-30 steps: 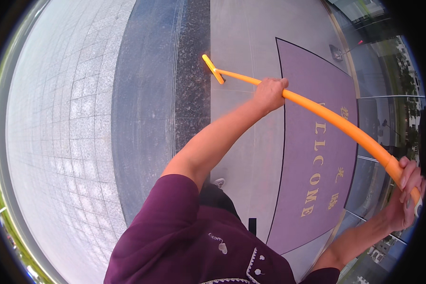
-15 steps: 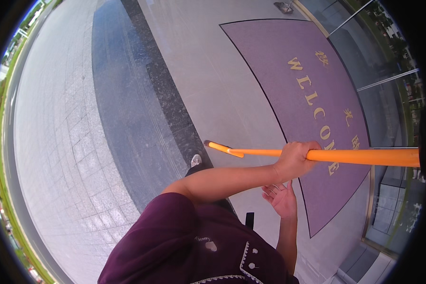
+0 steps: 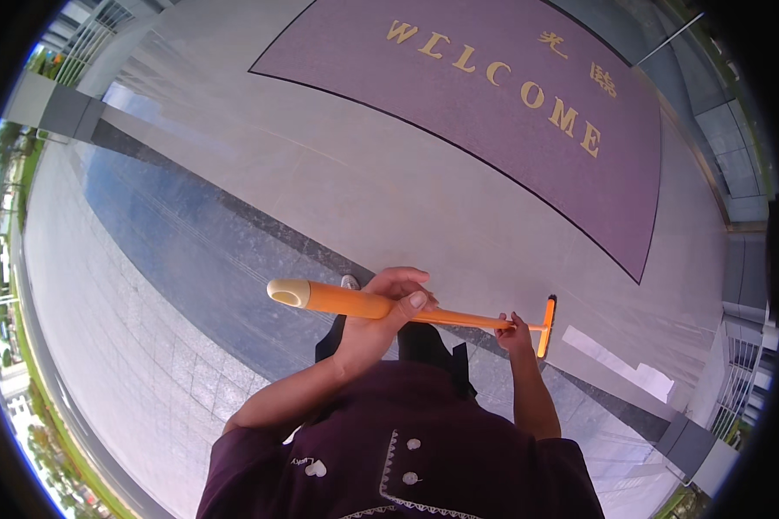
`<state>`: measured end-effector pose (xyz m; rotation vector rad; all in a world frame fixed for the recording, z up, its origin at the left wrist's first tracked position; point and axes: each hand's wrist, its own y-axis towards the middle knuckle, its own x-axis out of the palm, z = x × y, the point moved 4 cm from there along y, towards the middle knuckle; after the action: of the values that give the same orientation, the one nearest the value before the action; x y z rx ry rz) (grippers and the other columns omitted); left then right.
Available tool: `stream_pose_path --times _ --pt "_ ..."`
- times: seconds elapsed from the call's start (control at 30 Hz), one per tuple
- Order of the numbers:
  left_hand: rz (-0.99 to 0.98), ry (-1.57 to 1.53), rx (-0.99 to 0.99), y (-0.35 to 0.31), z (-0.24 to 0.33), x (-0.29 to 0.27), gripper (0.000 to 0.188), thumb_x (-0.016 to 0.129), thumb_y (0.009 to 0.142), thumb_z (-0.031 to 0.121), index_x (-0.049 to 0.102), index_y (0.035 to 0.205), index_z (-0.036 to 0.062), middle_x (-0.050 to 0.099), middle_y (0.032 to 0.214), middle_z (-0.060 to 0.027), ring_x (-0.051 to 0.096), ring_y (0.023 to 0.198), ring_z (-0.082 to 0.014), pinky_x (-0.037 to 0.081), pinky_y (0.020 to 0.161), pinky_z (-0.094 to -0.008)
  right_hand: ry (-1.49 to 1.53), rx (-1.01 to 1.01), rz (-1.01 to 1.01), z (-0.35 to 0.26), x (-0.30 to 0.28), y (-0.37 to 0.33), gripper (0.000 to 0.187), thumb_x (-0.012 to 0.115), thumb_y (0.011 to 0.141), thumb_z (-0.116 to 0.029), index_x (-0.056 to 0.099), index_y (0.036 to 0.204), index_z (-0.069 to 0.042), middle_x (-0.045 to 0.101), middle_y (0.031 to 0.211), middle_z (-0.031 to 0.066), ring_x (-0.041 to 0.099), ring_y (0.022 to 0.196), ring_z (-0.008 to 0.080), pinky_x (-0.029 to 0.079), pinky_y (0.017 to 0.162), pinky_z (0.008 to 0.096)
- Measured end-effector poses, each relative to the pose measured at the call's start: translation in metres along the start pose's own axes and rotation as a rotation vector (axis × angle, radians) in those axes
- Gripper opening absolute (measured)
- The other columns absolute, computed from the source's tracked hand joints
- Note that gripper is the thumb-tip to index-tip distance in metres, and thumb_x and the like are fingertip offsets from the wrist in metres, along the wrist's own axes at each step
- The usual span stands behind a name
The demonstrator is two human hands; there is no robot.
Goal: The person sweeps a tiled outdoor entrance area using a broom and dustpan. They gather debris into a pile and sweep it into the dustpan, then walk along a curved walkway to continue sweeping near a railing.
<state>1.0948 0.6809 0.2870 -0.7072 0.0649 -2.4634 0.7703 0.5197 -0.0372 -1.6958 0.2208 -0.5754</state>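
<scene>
A long floor squeegee [image 3: 346, 301] with an orange pole lies crosswise in front of my body. Its cream-coloured, hollow end points left, close to the camera. My left hand [image 3: 381, 316] is wrapped loosely round the thick upper part of the handle, thumb lying over it. Farther down the thin pole, my right hand [image 3: 515, 334] grips it just short of the head. The T-shaped orange head [image 3: 546, 327] with a dark edge sits at the right, over the floor; whether it touches is hard to tell.
A purple welcome mat [image 3: 511, 112] with gold lettering lies ahead on pale, shiny floor tiles [image 3: 363, 190]. A dark stone strip [image 3: 260, 221] and a bluish-grey band cross the floor to the left. Glass doors stand at the right rim, and a railing [image 3: 740, 368] shows at far right.
The squeegee has swung round: its head was on the left and is now on the right. My right hand, open before, has closed on the pole. The view has turned against the mat.
</scene>
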Motion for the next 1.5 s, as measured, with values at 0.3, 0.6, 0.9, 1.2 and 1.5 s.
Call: stream_pose_path --times 0.3,0.6,0.9,1.2,1.5 --pt "0.100 -0.084 -0.042 0.017 -0.020 -0.032 0.023 0.051 0.085 0.003 0.045 0.107 0.0015 0.052 0.080 -0.0052 0.053 0.083 -0.0150 0.036 0.096 -0.0391 -0.141 0.053 -0.117 0.094 0.089 -0.003 0.008 0.046 0.079 0.006 0.045 0.087 0.008 0.053 0.084 0.0167 0.057 0.075 0.0261 0.054 0.070 0.0319" --pt "0.631 0.476 0.836 -0.045 0.243 -0.142 0.014 0.045 0.091 0.016 0.047 0.095 0.0029 0.028 0.056 0.0021 0.030 0.050 -0.0071 0.036 0.052 -0.0250 -0.307 0.455 -0.507 0.384 0.377 -0.100 0.007 0.046 0.078 0.007 0.040 0.075 0.006 0.050 0.082 0.0208 0.058 0.075 0.0279 0.055 0.066 0.0328" --pt "0.382 0.592 1.500 -0.139 0.328 -0.145 0.019 0.035 0.094 0.024 0.044 0.089 0.0084 0.033 0.049 0.0046 0.033 0.035 -0.0043 0.035 0.030 -0.0212 -0.324 0.631 -0.790 0.501 0.449 -0.217 0.006 0.048 0.083 0.000 0.045 0.084 0.006 0.052 0.085 0.0193 0.059 0.076 0.0259 0.053 0.072 0.0332" --pt "0.584 0.102 0.374 -0.062 0.203 -0.267 0.016 0.048 0.087 0.013 0.048 0.093 -0.0015 0.048 0.064 -0.0071 0.050 0.065 -0.0172 0.044 0.076 -0.0407 -0.286 0.295 -0.187 0.366 0.261 -0.083 0.005 0.045 0.083 0.001 0.047 0.083 0.005 0.055 0.083 0.0160 0.057 0.083 0.0259 0.048 0.084 0.0372" --pt "0.366 0.275 0.353 -0.063 0.233 -0.293 0.011 0.057 0.078 0.005 0.053 0.086 -0.0011 0.053 0.058 -0.0076 0.051 0.050 -0.0149 0.047 0.058 -0.0291 -0.255 0.512 -0.155 0.438 0.289 -0.068 0.005 0.047 0.077 0.003 0.045 0.077 0.008 0.052 0.078 0.0146 0.056 0.074 0.0236 0.051 0.071 0.0295"
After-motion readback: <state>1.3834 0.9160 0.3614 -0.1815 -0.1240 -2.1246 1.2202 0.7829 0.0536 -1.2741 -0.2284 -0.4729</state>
